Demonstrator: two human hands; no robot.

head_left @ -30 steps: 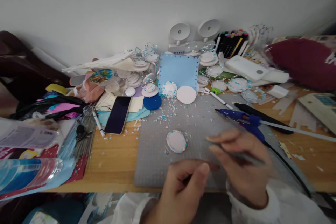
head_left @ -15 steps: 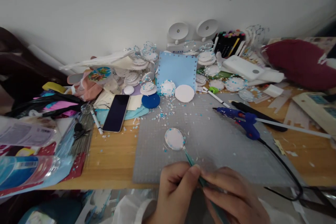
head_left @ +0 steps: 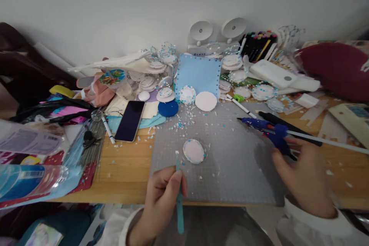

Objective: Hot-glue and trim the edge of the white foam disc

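Grey mat [head_left: 230,177] bears paper disc [head_left: 194,151]. Tweezers [head_left: 180,215] now in left hand [head_left: 161,198] alone, pinched firmly, at disc's seven o'clock; this frees right hand [head_left: 308,177], now reaching glue gun [head_left: 276,134] toward three o'clock, fingers partly curled, closure unclear.

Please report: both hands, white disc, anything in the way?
Left hand holding teal tweezers. Right hand at glue gun, grip unclear. White disc on mat; loose bits nearby.

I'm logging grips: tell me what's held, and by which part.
The left hand holds the tweezers around mid-length. The right hand is at the handle of the glue gun; whether it grips cannot be told.
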